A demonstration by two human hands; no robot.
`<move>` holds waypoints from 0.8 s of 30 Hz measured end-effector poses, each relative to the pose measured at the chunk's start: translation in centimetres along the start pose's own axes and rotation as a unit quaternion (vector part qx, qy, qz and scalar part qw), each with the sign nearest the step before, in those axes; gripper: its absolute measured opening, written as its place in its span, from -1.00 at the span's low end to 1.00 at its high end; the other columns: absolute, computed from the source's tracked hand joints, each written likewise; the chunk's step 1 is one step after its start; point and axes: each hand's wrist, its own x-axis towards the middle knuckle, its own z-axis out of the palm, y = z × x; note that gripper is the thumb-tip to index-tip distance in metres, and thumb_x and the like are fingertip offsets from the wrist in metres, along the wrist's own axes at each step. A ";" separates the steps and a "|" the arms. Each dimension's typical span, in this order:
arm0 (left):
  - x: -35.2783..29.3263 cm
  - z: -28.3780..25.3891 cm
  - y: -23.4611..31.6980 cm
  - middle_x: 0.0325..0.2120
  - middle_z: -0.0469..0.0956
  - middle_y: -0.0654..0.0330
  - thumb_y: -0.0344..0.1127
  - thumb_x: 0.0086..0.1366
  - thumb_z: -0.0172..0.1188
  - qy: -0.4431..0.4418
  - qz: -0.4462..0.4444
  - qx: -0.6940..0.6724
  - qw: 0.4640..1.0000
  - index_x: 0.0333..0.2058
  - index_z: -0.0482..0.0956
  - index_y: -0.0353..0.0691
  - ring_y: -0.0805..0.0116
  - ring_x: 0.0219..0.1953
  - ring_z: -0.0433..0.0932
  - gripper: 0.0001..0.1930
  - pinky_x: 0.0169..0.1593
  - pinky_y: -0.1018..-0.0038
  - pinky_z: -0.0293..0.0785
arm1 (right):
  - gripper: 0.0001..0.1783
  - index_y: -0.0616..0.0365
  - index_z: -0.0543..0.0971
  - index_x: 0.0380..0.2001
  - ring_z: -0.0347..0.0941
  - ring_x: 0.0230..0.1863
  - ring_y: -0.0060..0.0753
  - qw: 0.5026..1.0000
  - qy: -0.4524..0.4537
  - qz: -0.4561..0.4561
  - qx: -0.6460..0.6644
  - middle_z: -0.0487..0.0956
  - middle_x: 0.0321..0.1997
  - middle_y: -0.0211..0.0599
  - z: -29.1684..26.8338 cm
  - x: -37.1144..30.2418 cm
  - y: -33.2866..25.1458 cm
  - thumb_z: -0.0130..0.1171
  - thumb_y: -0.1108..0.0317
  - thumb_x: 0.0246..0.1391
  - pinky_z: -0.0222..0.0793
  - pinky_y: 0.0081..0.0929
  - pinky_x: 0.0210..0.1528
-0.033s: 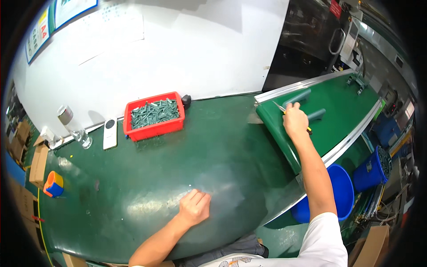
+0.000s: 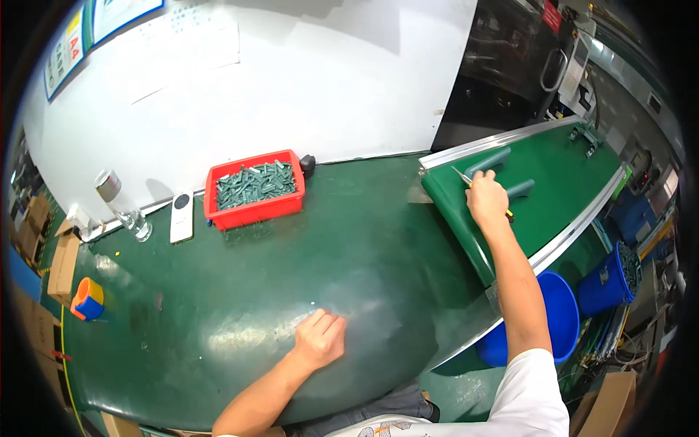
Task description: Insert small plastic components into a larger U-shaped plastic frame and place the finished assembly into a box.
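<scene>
My left hand (image 2: 320, 339) rests as a closed fist on the green table (image 2: 240, 291), and nothing shows in it. Over the near end of a green conveyor belt (image 2: 561, 156), my right hand (image 2: 486, 198) is closed round a slim knife-like tool (image 2: 460, 175). The tool's pointed metal tip sticks out toward the upper left, and the black and yellow end of its handle shows below my palm. Two grey-green moulded parts lie on the belt by that hand: one part (image 2: 495, 159) just beyond it, another part (image 2: 521, 189) to its right. My fingers partly cover the farther one.
A red bin (image 2: 255, 217) of small green pieces stands against the white wall. Left of it are a white phone-like device (image 2: 182, 218) and a clear bottle (image 2: 131, 218). An orange-blue tape dispenser (image 2: 89, 300) sits far left. Blue buckets (image 2: 557, 313) stand below the conveyor; more parts (image 2: 587, 140) lie at its far end.
</scene>
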 end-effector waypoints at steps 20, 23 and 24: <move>-0.2 -3.7 -2.7 -0.38 0.53 0.07 -0.19 0.25 0.15 0.273 -0.420 -0.563 0.658 -0.12 0.42 -0.29 0.31 -0.44 0.53 -0.68 -0.41 0.52 0.38 | -0.71 0.22 0.50 -0.50 0.26 -0.69 -0.70 0.363 -0.285 0.032 0.887 0.43 -0.62 -0.46 -5.1 -12.5 -19.2 0.12 0.21 0.15 0.06 -0.75 -0.70; 1.2 -5.3 -2.9 -0.45 0.52 0.12 -0.10 0.27 0.12 0.379 -0.418 -0.632 0.531 -0.11 0.36 -0.25 0.33 -0.43 0.52 -0.63 -0.38 0.46 0.42 | -0.75 0.25 0.52 -0.37 0.27 -0.69 -0.69 0.326 -0.401 0.039 0.855 0.49 -0.57 -0.39 -3.3 -15.4 -21.4 0.14 0.24 0.13 0.06 -0.74 -0.70; 0.9 -5.6 -3.5 -0.49 0.50 0.15 -0.12 0.26 0.13 0.412 -0.426 -0.604 0.533 -0.15 0.37 -0.23 0.35 -0.46 0.50 -0.67 -0.40 0.46 0.41 | -0.76 0.25 0.52 -0.37 0.26 -0.69 -0.69 0.341 -0.425 0.033 0.838 0.50 -0.57 -0.38 -3.1 -15.9 -22.0 0.15 0.25 0.12 0.07 -0.74 -0.70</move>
